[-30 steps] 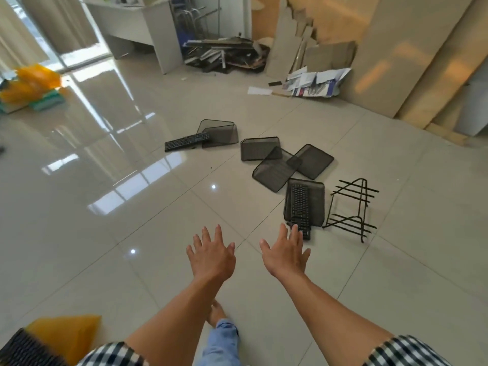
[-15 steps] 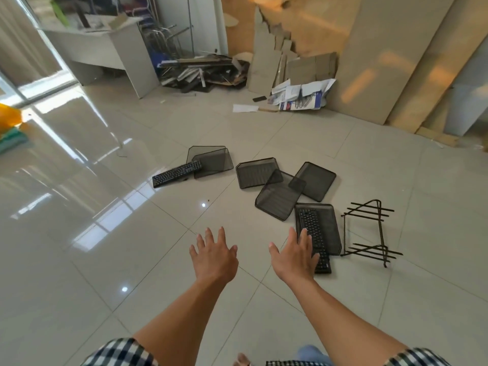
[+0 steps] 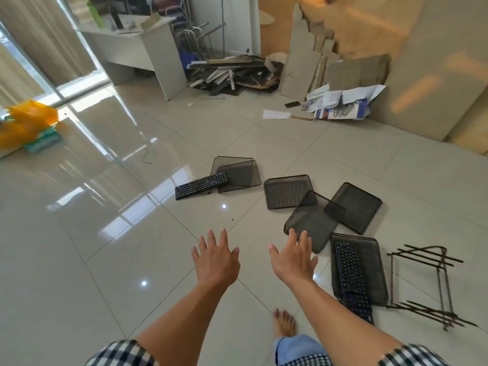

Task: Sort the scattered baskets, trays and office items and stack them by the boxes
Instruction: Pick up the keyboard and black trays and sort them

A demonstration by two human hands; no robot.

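The glossy tiled floor point(image 3: 105, 260) carries a black keyboard point(image 3: 200, 186) touching two tilted mesh trays point(image 3: 237, 173), three overlapping mesh trays point(image 3: 311, 223) nearby, a nearest tray point(image 3: 372, 270) holding a second keyboard point(image 3: 348, 268), and a wire rack point(image 3: 443, 289) just beside it.

Glossy tiled floor point(image 3: 132, 260), white desk point(image 3: 137, 51) beside bright window point(image 3: 39, 48)

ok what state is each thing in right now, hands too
left hand, open, fingers spread, holding nothing
right hand, open, fingers spread, holding nothing
near keyboard, lying in near tray, one end sticking out
far keyboard, one end lying across far tray
wire rack, tipped on its side
middle tray, overlapping left tray and right tray
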